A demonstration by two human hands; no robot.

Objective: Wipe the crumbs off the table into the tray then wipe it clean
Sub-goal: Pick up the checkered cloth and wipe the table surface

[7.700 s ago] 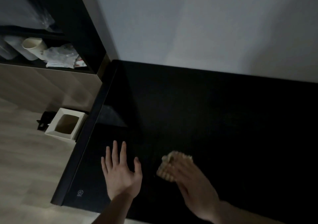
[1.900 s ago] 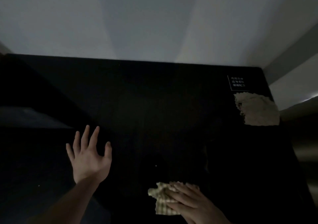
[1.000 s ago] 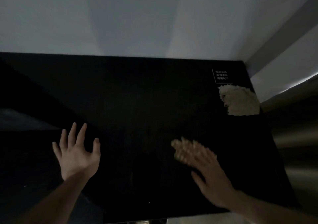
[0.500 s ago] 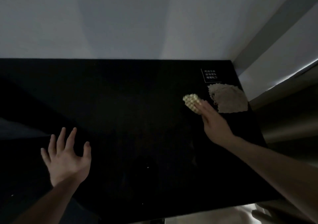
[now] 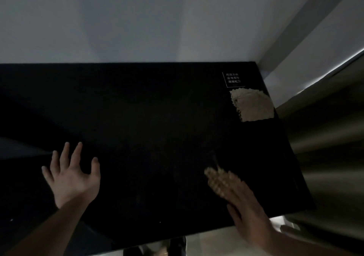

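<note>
Head view of a matte black rectangular bench (image 5: 147, 118) set against a pale wall (image 5: 137, 19). The left hand (image 5: 71, 177) lies flat on the near left of the bench, fingers spread wide and holding nothing. The right hand (image 5: 239, 200), blurred, presses with straight fingers on a small beige checked cloth (image 5: 213, 177) at the near right. A second beige waffle-textured cloth (image 5: 254, 106) lies at the far right corner, just beside a white-lettered label (image 5: 233, 78). No tray can be made out.

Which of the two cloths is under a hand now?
The checked cloth near the front edge, pressed by the right hand. The other cloth lies untouched in the far right corner.
</note>
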